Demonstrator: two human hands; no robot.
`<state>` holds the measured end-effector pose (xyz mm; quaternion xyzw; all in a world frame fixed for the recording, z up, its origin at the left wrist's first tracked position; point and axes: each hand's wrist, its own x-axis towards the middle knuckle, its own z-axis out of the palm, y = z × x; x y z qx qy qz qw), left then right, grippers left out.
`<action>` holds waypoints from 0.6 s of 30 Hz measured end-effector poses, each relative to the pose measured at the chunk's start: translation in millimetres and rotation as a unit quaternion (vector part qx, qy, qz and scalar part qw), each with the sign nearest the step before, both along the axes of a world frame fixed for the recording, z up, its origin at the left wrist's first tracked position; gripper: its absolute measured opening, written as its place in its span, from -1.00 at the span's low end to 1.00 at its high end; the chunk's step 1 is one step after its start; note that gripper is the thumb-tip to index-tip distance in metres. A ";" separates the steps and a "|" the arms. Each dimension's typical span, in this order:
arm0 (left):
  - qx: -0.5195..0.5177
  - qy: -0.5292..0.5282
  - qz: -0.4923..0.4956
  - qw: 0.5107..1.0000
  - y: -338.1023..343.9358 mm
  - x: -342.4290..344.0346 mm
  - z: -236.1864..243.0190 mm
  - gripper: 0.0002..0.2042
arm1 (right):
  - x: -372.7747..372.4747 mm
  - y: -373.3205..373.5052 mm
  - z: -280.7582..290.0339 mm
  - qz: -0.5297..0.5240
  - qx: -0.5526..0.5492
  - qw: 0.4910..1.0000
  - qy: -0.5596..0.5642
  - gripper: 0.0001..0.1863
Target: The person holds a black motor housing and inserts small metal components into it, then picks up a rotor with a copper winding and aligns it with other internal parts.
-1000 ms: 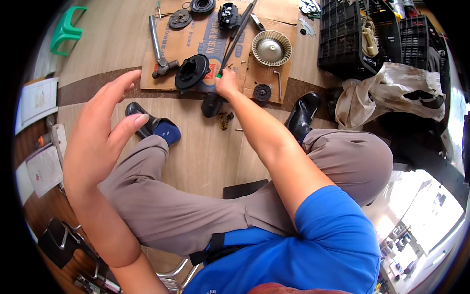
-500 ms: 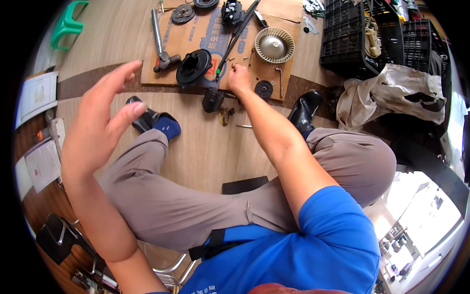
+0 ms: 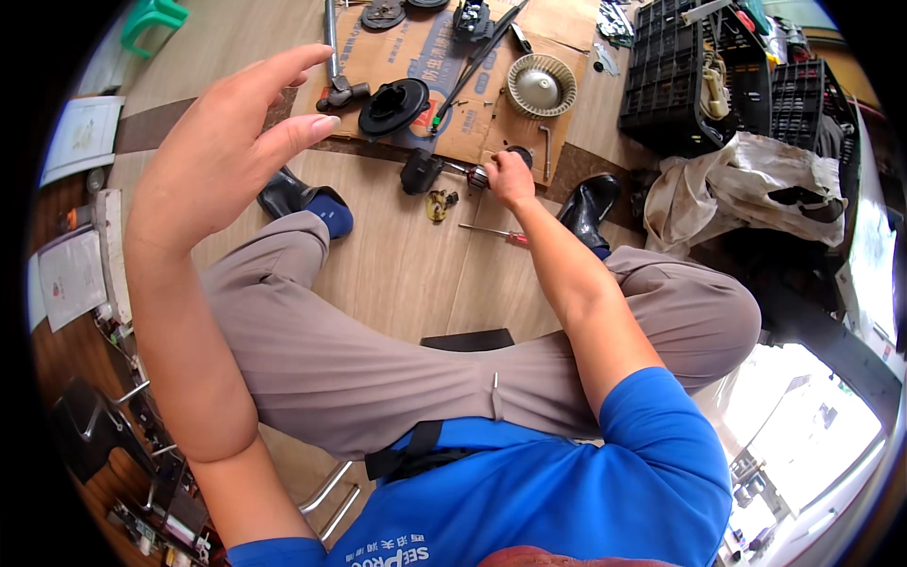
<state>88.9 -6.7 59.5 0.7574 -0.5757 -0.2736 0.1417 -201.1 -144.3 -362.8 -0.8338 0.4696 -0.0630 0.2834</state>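
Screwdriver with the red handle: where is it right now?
In the head view, slightly right of centre, the screwdriver lies on the floor between the small yellowish part and the right shoe, lower in the picture than the right hand.

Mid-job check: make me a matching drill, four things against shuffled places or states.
1. bare right hand
2. cream ribbed round fan wheel
3. slim red-handled screwdriver
4. bare left hand

A. on the pale wood-patterned floor
B. raised, thumb apart from fingers
C. next to the small cylindrical metal rotor
D. on the flat brown cardboard

Pairs: 1-C; 2-D; 3-A; 4-B
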 end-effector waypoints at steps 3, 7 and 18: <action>-0.015 0.001 -0.003 1.000 8.0 2.5 -2.7 -0.47 | 17.6 20.8 23.2 0.084 0.007 0.991 0.108 -0.55; -0.004 -0.006 -0.007 1.000 8.0 1.4 -1.6 -0.46 | 21.0 29.1 23.1 0.127 -0.004 0.972 0.198 -0.52; -0.032 -0.007 -0.030 0.999 1.8 -2.9 -1.5 -0.48 | 4.5 27.1 19.4 -0.027 0.150 0.980 0.130 -0.44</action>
